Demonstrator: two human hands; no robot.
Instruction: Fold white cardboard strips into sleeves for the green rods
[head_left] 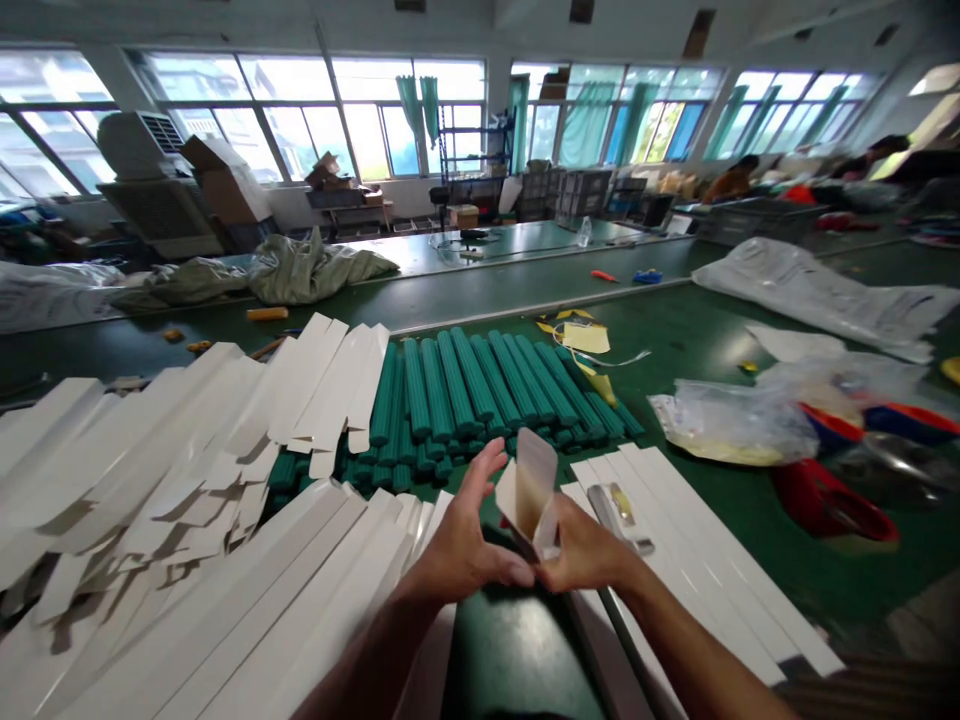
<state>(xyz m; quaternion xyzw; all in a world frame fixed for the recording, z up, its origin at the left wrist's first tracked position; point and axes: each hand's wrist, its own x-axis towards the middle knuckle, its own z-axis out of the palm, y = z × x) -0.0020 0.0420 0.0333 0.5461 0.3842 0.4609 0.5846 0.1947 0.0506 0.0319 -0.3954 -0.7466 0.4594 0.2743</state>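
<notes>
My right hand (585, 548) is closed around a long, narrow white carton (537, 470), whose open end and raised flaps face up toward me. Just left of it, my left hand (466, 535) is open, fingers spread and thumb reaching toward the carton's lower edge. Beyond both hands lies a pile of ribbed green rods (480, 385). Flat white cartons (187, 440) are heaped at the left, with more long cartons (285, 590) in front of them. On the right, several long white cartons (705, 550) lie side by side, a small metal-and-yellow tool (621, 515) on top.
Clear plastic bags (731, 420) and a red tape-dispenser-like object (832, 505) lie at the right. A yellow card with string (586, 338) rests behind the rods. A raised strip (540, 309) crosses the green table (667, 325). Other people work at the far right.
</notes>
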